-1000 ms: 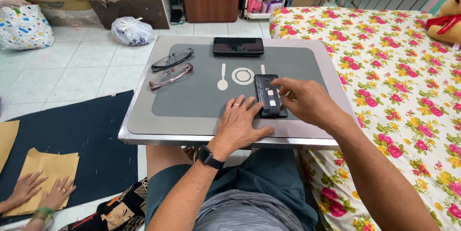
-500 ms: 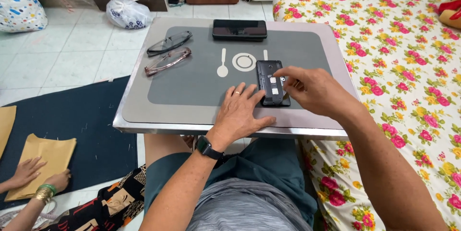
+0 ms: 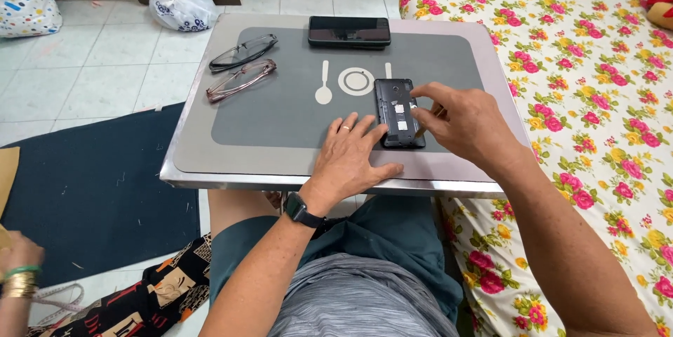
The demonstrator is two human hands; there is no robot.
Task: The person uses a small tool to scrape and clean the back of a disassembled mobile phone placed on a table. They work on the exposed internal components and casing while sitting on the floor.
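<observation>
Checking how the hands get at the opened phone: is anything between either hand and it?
Nothing visible. The left hand rests flat on the grey mat with fingertips against the opened phone, and the right hand touches its right edge. The two pairs of glasses and the other phone lie apart.

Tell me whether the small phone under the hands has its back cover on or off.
Off: the small phone lies face down, inner compartment and card slots exposed.

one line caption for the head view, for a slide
Left hand steadies an opened phone on a grey mat while right hand touches it.
</observation>
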